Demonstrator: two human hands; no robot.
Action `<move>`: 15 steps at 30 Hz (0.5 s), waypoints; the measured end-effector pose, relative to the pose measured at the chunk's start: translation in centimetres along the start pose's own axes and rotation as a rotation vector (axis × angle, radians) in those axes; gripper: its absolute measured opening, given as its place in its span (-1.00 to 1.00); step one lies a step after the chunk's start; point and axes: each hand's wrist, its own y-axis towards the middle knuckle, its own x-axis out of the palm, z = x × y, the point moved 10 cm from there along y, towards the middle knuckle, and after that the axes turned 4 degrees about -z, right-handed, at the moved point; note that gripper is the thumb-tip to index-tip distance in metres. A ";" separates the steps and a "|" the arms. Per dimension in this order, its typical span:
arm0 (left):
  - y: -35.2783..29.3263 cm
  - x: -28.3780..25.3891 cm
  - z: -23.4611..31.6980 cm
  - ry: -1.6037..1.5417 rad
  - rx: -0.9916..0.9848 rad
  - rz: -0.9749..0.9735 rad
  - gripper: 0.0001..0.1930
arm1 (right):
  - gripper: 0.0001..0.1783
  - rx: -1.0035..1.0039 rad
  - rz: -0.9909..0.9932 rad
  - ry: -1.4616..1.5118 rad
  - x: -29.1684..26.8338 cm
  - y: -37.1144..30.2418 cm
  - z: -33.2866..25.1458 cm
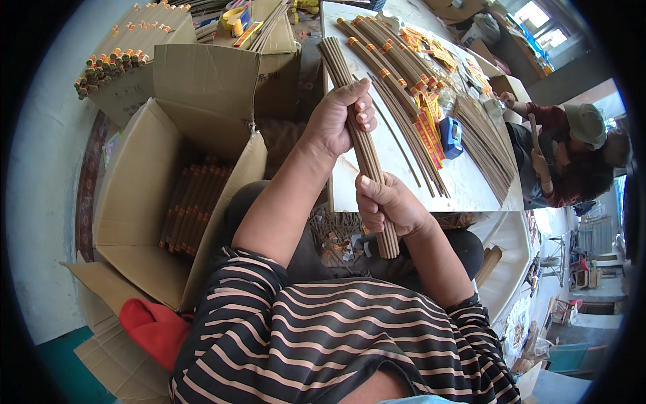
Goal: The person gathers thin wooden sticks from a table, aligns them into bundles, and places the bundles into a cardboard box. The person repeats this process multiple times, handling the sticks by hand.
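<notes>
A bundle of long brown incense sticks (pixel 365 153) slants in front of me, its top end over the table's near left corner. My left hand (pixel 338 118) is wrapped round its upper part. Lower down, my right hand (pixel 392 204) is closed round the same bundle, thumb along the front. No band shows on the visible part of these sticks. Beyond them, on the white table (pixel 346 180), lie loose incense sticks (pixel 387 128), red and yellow paper labels (pixel 428 128) and a blue tape dispenser (pixel 451 137).
Banded bundles (pixel 383 54) lie at the table's far side, with a fan of loose sticks (pixel 481 145) at right. On my left stands an open carton (pixel 128 202) holding banded bundles. More bundles (pixel 114 67) are stacked behind it. Another person (pixel 562 151) sits beyond the table's right end.
</notes>
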 end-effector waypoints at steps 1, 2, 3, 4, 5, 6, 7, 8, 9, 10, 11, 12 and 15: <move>-0.1 -0.5 0.1 0.033 0.023 0.074 -0.73 | -0.78 -0.014 0.101 -0.177 -0.9 0.0 -0.2; -0.3 -1.0 0.2 0.066 0.045 0.148 -0.72 | -0.78 -0.027 0.201 -0.354 -1.6 0.0 -0.6; -1.0 -1.4 0.6 0.176 0.072 0.275 -0.73 | -0.78 -0.040 0.300 -0.532 -2.2 0.0 -1.1; -1.2 -1.8 1.0 0.269 0.127 0.315 -0.75 | -0.79 -0.053 0.400 -0.710 -2.6 -0.1 -1.7; -1.4 -2.2 1.3 0.362 0.182 0.355 -0.77 | -0.78 -0.112 0.509 -0.861 -3.6 -0.2 -2.1; -1.4 -2.1 2.2 0.457 0.244 0.389 -0.78 | -0.78 -0.134 0.566 -0.967 -4.1 -0.1 -2.4; -1.8 -1.4 2.6 0.517 0.292 0.398 -0.79 | -0.78 -0.158 0.624 -1.073 -4.4 -0.2 -2.7; -1.5 -1.2 2.0 0.441 0.242 0.347 -0.78 | -0.77 -0.182 0.682 -1.178 -4.3 -0.5 -3.1; -1.2 -1.2 1.6 0.366 0.202 0.297 -0.78 | -0.77 -0.103 0.600 -0.928 -3.9 -0.4 -2.2; -1.1 -1.2 1.0 0.289 0.154 0.244 -0.77 | -0.78 -0.029 0.412 -0.655 -2.9 -0.3 -0.9; -0.5 -0.5 -0.1 0.059 -0.012 0.066 -0.74 | -0.78 0.011 0.224 -0.381 -1.4 -0.4 0.0; -0.5 0.6 0.1 -0.054 -0.039 -0.099 -0.72 | -0.78 0.054 0.032 -0.096 0.3 -0.4 0.9; -0.5 -1.1 0.3 0.041 0.029 0.086 -0.70 | -0.78 0.029 0.149 -0.264 -1.0 -0.5 0.6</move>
